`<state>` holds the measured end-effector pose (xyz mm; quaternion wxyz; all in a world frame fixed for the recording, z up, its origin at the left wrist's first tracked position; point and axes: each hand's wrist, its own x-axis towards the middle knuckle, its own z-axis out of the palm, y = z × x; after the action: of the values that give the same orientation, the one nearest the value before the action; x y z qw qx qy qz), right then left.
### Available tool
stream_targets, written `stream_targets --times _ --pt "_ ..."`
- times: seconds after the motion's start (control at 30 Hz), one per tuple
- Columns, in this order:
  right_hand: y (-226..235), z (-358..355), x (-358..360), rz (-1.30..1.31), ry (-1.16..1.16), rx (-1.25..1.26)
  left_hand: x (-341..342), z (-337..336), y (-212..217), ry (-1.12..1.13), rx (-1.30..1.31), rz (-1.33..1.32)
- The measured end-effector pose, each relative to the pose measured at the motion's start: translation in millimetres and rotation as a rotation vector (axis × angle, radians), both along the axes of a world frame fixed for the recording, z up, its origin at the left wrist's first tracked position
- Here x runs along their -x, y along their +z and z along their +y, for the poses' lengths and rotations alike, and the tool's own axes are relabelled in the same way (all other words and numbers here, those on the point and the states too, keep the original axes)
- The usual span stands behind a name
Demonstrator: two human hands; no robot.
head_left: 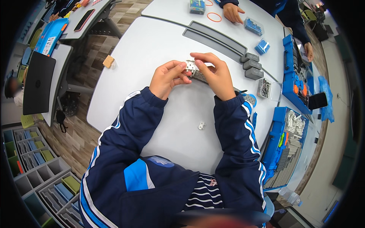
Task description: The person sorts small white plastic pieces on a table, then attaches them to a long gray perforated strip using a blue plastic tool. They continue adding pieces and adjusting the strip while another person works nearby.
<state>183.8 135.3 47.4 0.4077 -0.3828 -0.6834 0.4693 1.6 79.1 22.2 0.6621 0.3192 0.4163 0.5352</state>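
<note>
My left hand (167, 78) pinches a small white building piece with round holes (190, 66) between thumb and fingers. Joined to it or just behind it is a grey studded beam (200, 76); I cannot tell which. From the other side, my right hand (219, 78) closes on the same white piece with thumb and bent fingers, partly covering it and the beam. A loose white connector (201, 125) lies on the white table (125, 81), between my forearms.
Grey blocks (253, 68) and a clear box of small parts (264, 88) stand beyond my right hand. Blue cases of building parts (279, 117) line the right side. Across the table rests another person's hand (232, 13), near small blue boxes (254, 26). A tan block (108, 61) sits at the left edge.
</note>
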Motion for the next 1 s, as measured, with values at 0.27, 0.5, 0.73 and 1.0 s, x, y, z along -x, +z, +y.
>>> stream_targets --times 0.27,0.5,0.73,1.0 --pt "1.5 -1.4 3.2 -0.203 -0.121 -0.68 1.9 1.4 -5.8 0.07 -0.009 0.008" --pt "-2.7 -2.0 2.7 -0.24 -0.141 -0.719 2.8 4.1 -4.8 0.081 0.043 0.038" --pt "-5.4 -0.3 2.6 -0.26 -0.118 -0.711 4.8 4.0 -5.9 0.089 0.037 0.043" --pt "-3.2 -2.0 2.3 -0.274 -0.107 -0.69 5.6 4.2 -7.3 0.05 0.01 0.022"
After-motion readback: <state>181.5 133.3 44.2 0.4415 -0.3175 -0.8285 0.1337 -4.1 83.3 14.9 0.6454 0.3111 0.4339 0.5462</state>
